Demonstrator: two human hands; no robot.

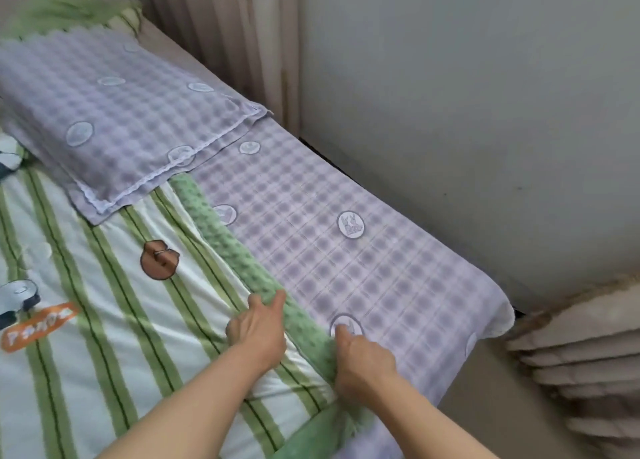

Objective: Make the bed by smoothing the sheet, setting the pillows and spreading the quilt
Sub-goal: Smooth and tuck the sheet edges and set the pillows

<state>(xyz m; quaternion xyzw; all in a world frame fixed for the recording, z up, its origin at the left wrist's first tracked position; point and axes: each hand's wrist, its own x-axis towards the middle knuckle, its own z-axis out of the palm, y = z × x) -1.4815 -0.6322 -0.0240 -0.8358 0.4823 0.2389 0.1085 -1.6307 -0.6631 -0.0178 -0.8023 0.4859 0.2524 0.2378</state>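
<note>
Quilt: your quilt (pixel 104 285), white with green stripes and cartoon prints, covers the left part of the bed; its fuzzy green underside shows as a rolled edge (pixel 221 236) running diagonally from the pillow down to your hands.
Writing: an orange label (pixel 38 327) printed on the quilt carries white characters, too blurred for you to read; no other text can be made out.
Left hand: your left hand (pixel 258 330) grips the rolled green edge, thumb and forefinger reaching up along it, the other fingers curled into the fabric.
Right hand: your right hand (pixel 362 365) clutches the same green edge lower down, fingers curled under, thumb pointing up onto the sheet.
Sheet: the purple checked sheet (pixel 363 250) with round rabbit badges lies flat and bare on the right side of the bed, to the mattress edge.
Pillow: a pillow (pixel 114 119) in matching purple check sits at the head, its lower corner overlapping the quilt.
Surroundings: a grey wall (pixel 467 94) runs just beside the bed, with a beige curtain (pixel 221 25) behind the head end.
</note>
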